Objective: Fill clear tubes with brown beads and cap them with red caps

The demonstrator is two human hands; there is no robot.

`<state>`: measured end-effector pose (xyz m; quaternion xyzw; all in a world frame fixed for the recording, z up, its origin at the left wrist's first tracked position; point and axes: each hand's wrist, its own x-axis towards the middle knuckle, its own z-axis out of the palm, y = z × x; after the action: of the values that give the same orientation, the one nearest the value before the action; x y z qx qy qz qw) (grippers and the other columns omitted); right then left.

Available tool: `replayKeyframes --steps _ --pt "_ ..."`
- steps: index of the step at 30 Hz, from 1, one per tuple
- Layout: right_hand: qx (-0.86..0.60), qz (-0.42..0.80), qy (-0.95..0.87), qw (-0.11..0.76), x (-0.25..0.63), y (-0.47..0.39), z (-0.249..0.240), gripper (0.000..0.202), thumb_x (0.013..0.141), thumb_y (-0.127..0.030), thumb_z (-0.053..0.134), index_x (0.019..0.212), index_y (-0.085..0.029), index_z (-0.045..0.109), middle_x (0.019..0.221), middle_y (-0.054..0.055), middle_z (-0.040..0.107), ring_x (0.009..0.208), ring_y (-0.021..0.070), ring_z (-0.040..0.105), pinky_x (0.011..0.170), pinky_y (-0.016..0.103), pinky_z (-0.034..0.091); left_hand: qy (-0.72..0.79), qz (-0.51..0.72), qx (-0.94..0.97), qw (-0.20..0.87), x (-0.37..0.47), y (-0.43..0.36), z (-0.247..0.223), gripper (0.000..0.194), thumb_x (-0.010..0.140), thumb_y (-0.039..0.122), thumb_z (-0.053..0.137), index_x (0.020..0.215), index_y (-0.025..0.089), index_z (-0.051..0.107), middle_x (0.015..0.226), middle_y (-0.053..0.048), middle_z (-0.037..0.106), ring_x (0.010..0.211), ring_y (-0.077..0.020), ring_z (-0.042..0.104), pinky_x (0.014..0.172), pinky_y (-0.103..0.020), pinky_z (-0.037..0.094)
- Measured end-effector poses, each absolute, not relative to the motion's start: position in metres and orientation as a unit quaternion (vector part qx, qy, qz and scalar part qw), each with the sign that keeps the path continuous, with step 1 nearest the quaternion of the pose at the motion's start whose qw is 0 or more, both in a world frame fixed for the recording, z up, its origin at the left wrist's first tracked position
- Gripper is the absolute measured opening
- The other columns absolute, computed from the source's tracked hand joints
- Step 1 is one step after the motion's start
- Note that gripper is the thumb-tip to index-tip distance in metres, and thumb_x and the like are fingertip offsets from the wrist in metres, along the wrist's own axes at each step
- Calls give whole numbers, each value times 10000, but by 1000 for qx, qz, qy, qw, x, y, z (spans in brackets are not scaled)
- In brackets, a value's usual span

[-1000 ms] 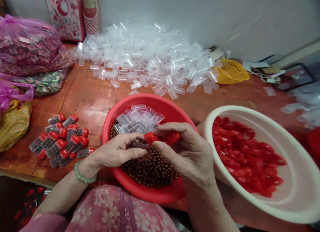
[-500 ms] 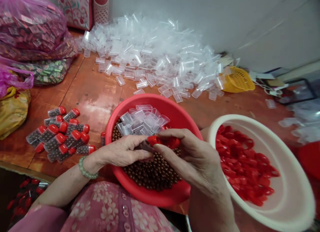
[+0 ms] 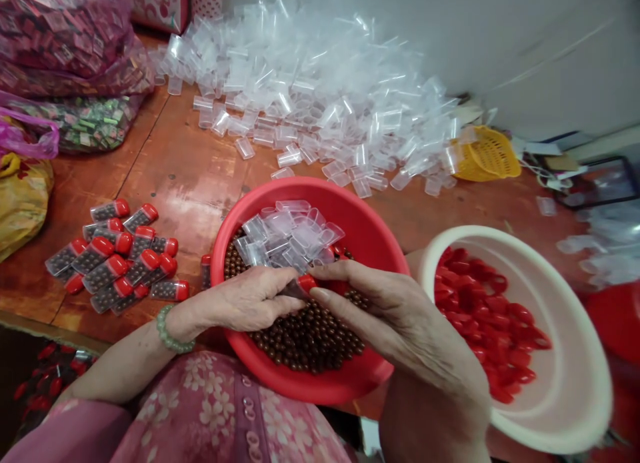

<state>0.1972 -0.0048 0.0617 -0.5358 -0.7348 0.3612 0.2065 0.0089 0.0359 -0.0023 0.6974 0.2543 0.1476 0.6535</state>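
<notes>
Over the red basin (image 3: 385, 250), my left hand (image 3: 250, 298) grips a small clear container (image 3: 293, 288), mostly hidden by the fingers. My right hand (image 3: 385, 316) is closed on a red cap (image 3: 306, 282) at the container's end; more red shows behind its fingers. Brown beads (image 3: 310, 340) fill the lower part of the basin, and clear empty containers (image 3: 285, 233) lie on top of them. To the right, a white basin (image 3: 565, 383) holds red caps (image 3: 480, 310). Bead-filled containers with red caps (image 3: 107, 273) lie in a group at the left.
A large heap of clear containers (image 3: 310, 96) spreads along the wall. Purple bags (image 3: 60, 43) and a yellow bag (image 3: 25, 206) stand at the left. A yellow basket (image 3: 487, 155) is at the back right, near a dark-framed tray (image 3: 605, 180).
The red cap now sits against the end of the container, where before it was tilted at the opening. My right hand has shifted slightly, and the whole view has moved a little.
</notes>
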Motion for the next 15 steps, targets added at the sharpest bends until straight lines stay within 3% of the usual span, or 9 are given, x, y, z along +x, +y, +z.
replayKeyframes --steps 9,12,15 --pt "-512 375 -759 145 200 -1 59 149 930 -267 550 852 -177 640 770 19 691 657 116 631 608 211 482 272 92 751 595 10 34 -1 113 888 266 464 912 169 514 902 -64 624 806 -194 581 738 -324 443" --pt "-499 393 -745 204 202 0 52 89 900 -256 602 918 -183 650 795 14 701 678 116 635 639 217 498 253 110 725 631 7 35 0 197 917 329 439 964 164 537 961 -56 622 852 -185 567 777 -323 447" --pt "-486 382 -724 307 201 -1 41 112 881 -260 639 964 -187 656 827 20 688 738 129 635 699 249 513 232 124 682 682 3 38 2 302 935 411 406 978 147 547 893 -39 587 794 -156 522 737 -297 442"
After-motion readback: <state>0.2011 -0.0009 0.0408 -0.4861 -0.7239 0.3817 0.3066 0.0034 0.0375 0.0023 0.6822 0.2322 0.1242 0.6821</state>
